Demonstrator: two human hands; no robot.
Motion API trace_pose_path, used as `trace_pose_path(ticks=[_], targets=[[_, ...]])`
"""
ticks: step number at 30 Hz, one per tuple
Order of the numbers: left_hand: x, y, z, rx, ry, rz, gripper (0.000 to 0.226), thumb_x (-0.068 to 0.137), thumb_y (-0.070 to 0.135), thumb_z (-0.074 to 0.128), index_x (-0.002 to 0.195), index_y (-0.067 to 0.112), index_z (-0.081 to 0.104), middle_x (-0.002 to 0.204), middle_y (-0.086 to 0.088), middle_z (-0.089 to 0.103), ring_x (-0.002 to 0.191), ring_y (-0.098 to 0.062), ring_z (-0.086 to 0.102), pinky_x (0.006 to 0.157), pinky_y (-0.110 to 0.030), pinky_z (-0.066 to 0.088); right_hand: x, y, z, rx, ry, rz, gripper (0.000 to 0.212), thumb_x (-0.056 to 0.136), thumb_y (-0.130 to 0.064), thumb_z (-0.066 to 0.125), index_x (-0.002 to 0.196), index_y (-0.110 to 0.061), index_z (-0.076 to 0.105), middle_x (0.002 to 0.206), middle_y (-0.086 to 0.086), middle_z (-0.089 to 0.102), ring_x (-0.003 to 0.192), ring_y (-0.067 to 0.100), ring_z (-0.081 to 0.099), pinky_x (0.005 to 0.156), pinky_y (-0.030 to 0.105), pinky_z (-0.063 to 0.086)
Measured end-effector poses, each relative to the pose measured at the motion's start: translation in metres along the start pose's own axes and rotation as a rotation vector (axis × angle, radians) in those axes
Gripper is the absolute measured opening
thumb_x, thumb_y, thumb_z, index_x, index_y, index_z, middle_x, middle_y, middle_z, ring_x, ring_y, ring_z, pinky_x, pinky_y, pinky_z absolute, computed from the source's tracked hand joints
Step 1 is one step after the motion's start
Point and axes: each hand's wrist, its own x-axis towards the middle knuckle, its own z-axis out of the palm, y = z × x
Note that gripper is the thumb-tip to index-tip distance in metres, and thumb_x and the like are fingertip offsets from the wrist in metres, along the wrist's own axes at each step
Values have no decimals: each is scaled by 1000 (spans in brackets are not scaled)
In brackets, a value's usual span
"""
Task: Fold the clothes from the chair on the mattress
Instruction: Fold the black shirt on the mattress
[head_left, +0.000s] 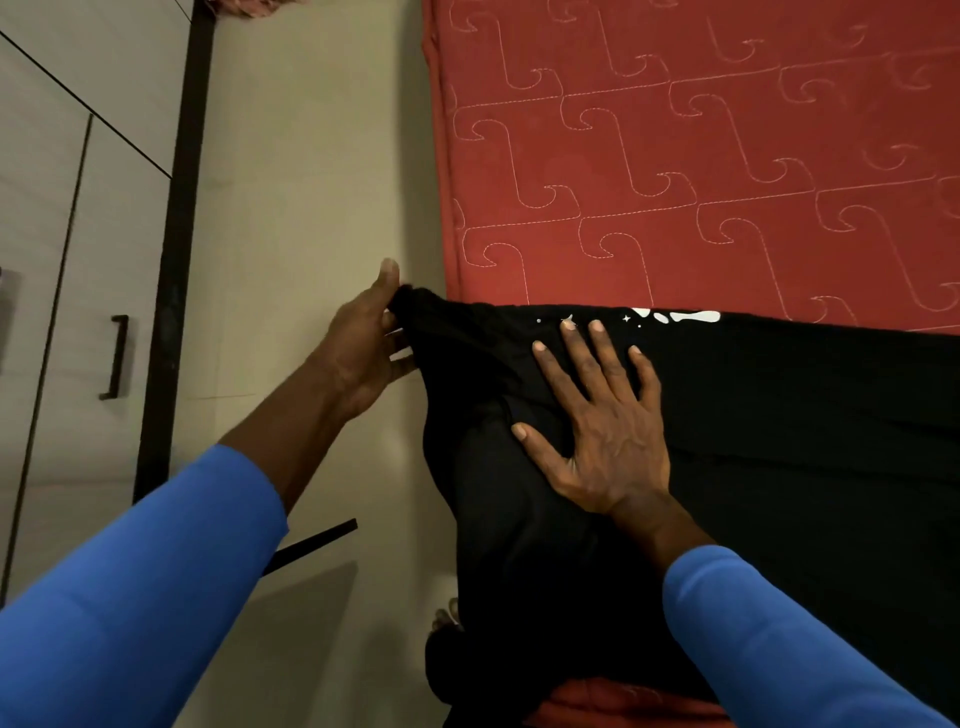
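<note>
Two hands work the black garment (779, 441): the left hand (363, 353) pinches a bunched end of it just past the mattress edge, while the right hand (597, 431) lies flat, fingers spread, pinning the cloth. The garment lies across the near part of the red mattress (675, 156), one side drooping toward the floor (311, 182). A hard tug could crease the pinned cloth; a loose pinch might let that side slide off.

Red quilted mattress (675, 156) is seen beyond and right of the grip, with its stitched surface bare there. One black garment (779, 441) is spread directly on it, running rightward from the grip. Its corner is pinched by the left hand (363, 348) just off the mattress edge. White print is seen just right of the grip.
</note>
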Motion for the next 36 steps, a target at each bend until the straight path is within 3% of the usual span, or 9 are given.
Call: trace_pose_path(ticks=[6,10,13,16,23,25,29,33,36], targets=[[17,8,-1,163,53,100,18,95,18,73,113,15,71,94,2,76,90,-17,73,66,-27,57,1,-2,-4,46,50,-1,97,87,-84,37,165,-29,20,174,6,8,160,28,3,125,60,11],[29,-2,11,217,150,147,30,98,31,70,121,13,66,108,-6,74,90,-18,71,62,-28,58,-4,-6,-10,69,327,-171,64,90,-66,61,136,-22,66,150,11,54,149,33,37,119,62,24],[21,-20,10,566,511,480,36,98,48,59,120,20,61,117,-2,65,97,-17,65,84,-33,55,-7,-16,-16,17,402,-226,31,97,-48,65,106,-21,77,120,4,70,123,29,56,106,52,38],[-12,-33,10,654,627,808,20,99,39,56,113,26,59,111,4,61,90,-13,61,78,-28,51,-11,-31,-26,255,375,-53,15,98,-30,68,99,-17,75,107,2,66,101,29,57,83,43,42],[-63,-49,31,365,414,385,46,84,65,68,114,32,60,102,11,71,87,-3,70,81,-35,59,-36,-43,-52,864,332,71,12,99,-9,54,92,-7,63,101,0,61,103,24,59,88,34,46],[-66,-40,36,89,317,165,55,80,61,77,121,28,60,109,5,73,92,-12,74,77,-37,62,-40,-39,-50,870,276,40,14,98,-13,52,91,-7,62,101,-1,60,108,25,59,89,39,47],[-70,-30,38,-150,210,8,8,90,19,78,94,18,72,86,4,76,59,-1,71,46,-14,50,-45,-32,-44,816,227,12,18,100,-19,49,92,-6,58,102,2,56,111,25,57,89,46,46],[-75,-35,29,-18,141,70,17,88,33,80,97,19,75,87,11,79,71,2,72,52,-14,52,-44,-26,-42,583,137,-40,31,89,-33,73,96,-10,54,110,5,52,113,24,51,94,33,46],[-76,-33,21,60,116,89,26,88,33,80,98,12,70,91,7,79,86,-7,75,65,-20,58,-47,-23,-37,435,104,-68,43,77,-4,78,115,-9,60,122,5,51,118,24,50,97,32,50]])
